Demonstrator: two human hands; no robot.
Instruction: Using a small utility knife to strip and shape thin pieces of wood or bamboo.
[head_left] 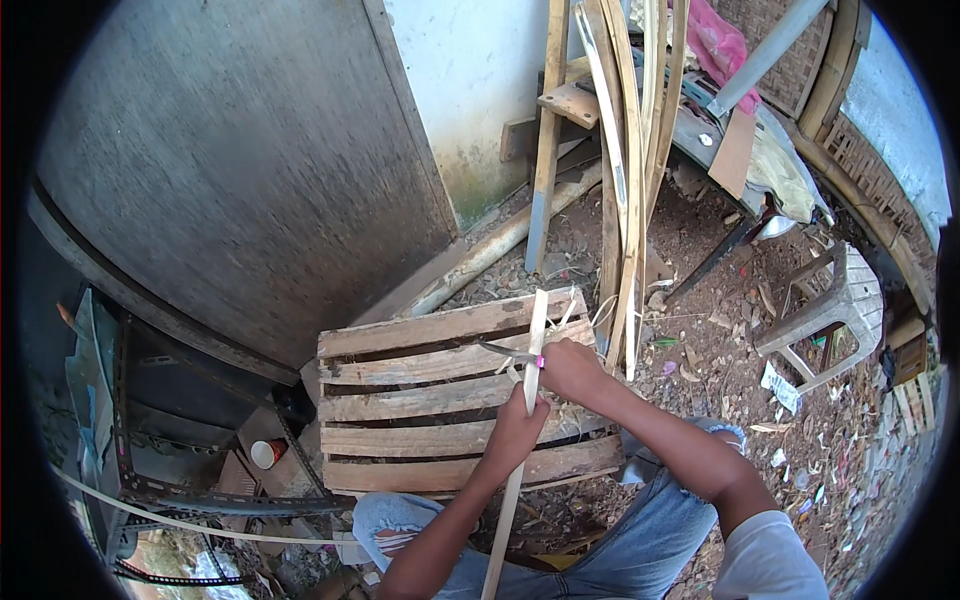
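Observation:
My left hand [517, 425] is closed around a long pale strip of bamboo or wood [508, 520], which runs from between my legs up over the slatted wooden crate [400, 405]. Just above it, my right hand [572, 372] grips a knife [512, 352]. The knife's curved blade points left across the strip, and a bit of pink shows where it meets my fist. Most of the handle is hidden in my fingers. Thin shavings lie on the crate around the blade.
Several tall strips [625, 180] lean upright beyond the crate. A worn plastic stool [835, 310] stands at the right on littered soil. On the left are a large wooden panel [240, 170], a metal rack [200, 500] and a red cup [267, 454].

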